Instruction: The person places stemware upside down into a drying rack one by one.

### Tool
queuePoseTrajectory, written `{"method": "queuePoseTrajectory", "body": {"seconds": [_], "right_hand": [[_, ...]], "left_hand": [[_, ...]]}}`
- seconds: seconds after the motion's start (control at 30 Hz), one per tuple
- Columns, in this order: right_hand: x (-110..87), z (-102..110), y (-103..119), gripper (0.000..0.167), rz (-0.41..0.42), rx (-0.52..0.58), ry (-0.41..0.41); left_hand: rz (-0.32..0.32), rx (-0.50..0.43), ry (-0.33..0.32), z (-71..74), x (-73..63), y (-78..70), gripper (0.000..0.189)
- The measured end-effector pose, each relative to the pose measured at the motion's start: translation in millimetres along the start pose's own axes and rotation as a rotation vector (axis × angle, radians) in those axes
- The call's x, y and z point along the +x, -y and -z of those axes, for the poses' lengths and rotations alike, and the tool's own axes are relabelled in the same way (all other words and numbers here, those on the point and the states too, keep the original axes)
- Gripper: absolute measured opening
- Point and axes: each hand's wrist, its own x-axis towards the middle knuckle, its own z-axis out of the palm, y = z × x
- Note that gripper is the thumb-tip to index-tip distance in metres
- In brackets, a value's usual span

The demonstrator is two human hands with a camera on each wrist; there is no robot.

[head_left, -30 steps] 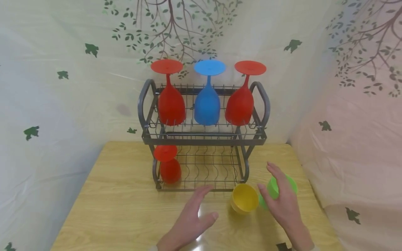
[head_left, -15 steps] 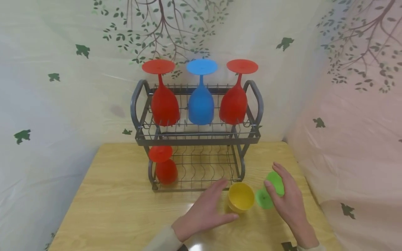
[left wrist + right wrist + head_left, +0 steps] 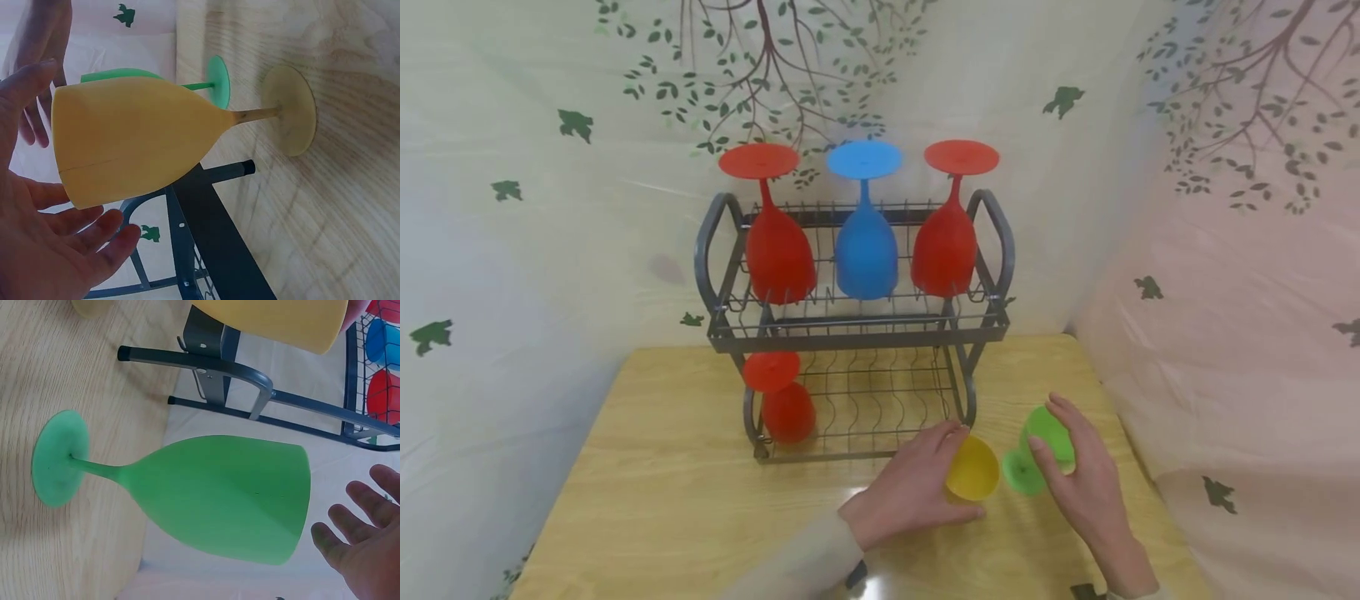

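A yellow plastic wine glass [image 3: 973, 468] stands upright on the table in front of the rack's right end. My left hand [image 3: 913, 487] is right at its bowl, thumb and fingers spread on either side; in the left wrist view these relaxed fingers [image 3: 81, 231] lie by the rim of the yellow glass [image 3: 137, 140]. To its right stands a green wine glass [image 3: 1048, 437], also upright. Close around the green bowl is my right hand [image 3: 1086, 492], fingers apart. The right wrist view has a gap between the fingertips [image 3: 325, 537] and the green glass's rim [image 3: 225, 494].
A dark two-tier dish rack [image 3: 857, 340] stands at the back of the wooden table [image 3: 647, 500]. Upside down on its top tier are a red glass [image 3: 780, 258], a blue glass [image 3: 867, 254] and another red glass [image 3: 945, 250]. One more red glass [image 3: 788, 412] sits lower left.
My left hand has moved right, from beside the yellow glass to around its bowl. My right hand stays close by the green glass. The head view has turned slightly right.
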Motion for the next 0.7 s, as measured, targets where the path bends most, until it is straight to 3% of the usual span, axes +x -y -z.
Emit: {"method": "queuePoseTrajectory", "body": {"seconds": [0.23, 0.4, 0.7], "right_hand": [[-1.9, -0.3, -0.4, 0.054, 0.014, 0.001, -0.021], [-2.5, -0.4, 0.0, 0.054, -0.006, -0.007, -0.014], [-4.9, -1.4, 2.7, 0.052, -0.039, 0.018, 0.0]], "left_hand": [[-0.062, 0.103, -0.023, -1.6, 8.0, -3.3, 0.102], [-0.066, 0.15, -0.033, -2.6, 9.0, -4.6, 0.098], [0.003, 0.04, -0.058, 2.4, 1.3, -3.1, 0.09]]}}
